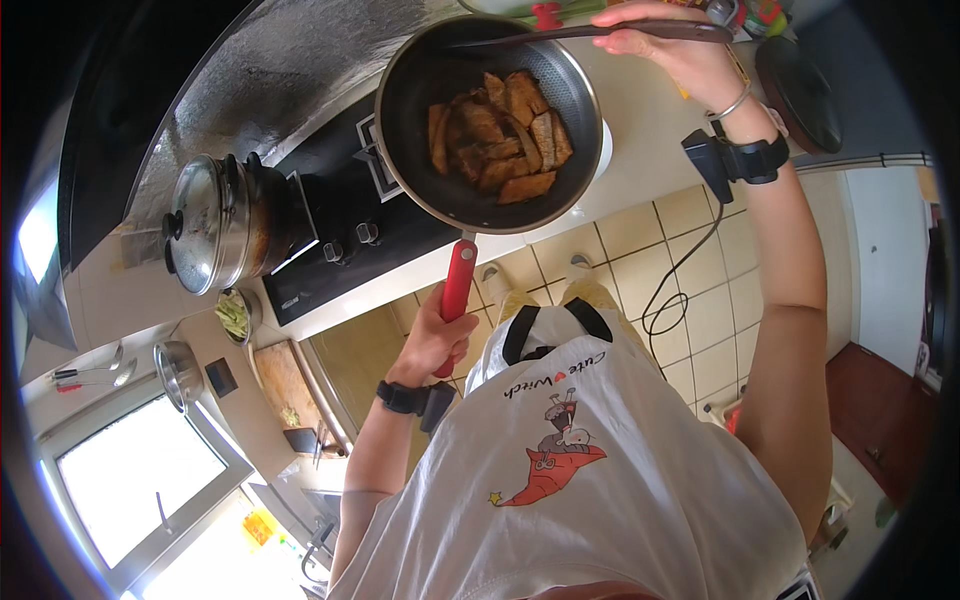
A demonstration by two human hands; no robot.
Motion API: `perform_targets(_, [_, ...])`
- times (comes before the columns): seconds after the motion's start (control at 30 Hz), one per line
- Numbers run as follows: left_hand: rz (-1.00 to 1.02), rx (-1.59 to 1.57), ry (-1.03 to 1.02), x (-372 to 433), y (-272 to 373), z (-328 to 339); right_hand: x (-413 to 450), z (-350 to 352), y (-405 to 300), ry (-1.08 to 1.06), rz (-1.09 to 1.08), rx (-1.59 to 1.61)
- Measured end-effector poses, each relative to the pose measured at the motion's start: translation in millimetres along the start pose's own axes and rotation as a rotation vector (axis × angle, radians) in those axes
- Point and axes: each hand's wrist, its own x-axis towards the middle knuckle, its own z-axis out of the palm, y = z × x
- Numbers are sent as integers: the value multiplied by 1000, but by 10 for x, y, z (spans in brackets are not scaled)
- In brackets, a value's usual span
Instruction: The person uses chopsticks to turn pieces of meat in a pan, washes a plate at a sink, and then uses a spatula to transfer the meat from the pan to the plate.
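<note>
My left hand (pixel 439 337) grips the red handle (pixel 459 281) of a dark nonstick frying pan (pixel 409 142). Browned, sauce-coated flat pieces of food (pixel 495 139) are heaped in the pan; what they are made of I cannot tell. At the top right, my right hand (pixel 675 52) holds a dark spatula (pixel 555 34) by its handle. The tool reaches over the far rim into the pan, where its tip blends with the dark wall. A white rim, perhaps a plate (pixel 606 150), peeks out from beneath the pan's right side.
A black gas cooktop (pixel 330 217) carries a lidded steamer pot (pixel 206 225) at left. Beyond it are a bowl of sliced green vegetable (pixel 234 315), a metal bowl (pixel 178 375) and a wooden cutting board (pixel 281 382). A dark lid (pixel 799 94) lies right. A cable (pixel 679 262) hangs from my right wrist.
</note>
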Motion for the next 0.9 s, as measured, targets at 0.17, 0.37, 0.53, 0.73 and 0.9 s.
perform_targets(0.17, [9,-52,20,-24,56,80,-109,269,395,142,-204,-142])
perform_targets(0.37, [9,8,78,3,90,109,-499,905,562,436,-179,39])
perform_targets(0.53, [16,30,92,59,143,51,-687,884,532,333,-176,-11])
perform_targets(0.73, [22,59,87,88,141,0,-616,596,477,236,-184,37])
perform_targets(0.9, [26,69,77,69,197,27,-495,544,605,218,-88,180])
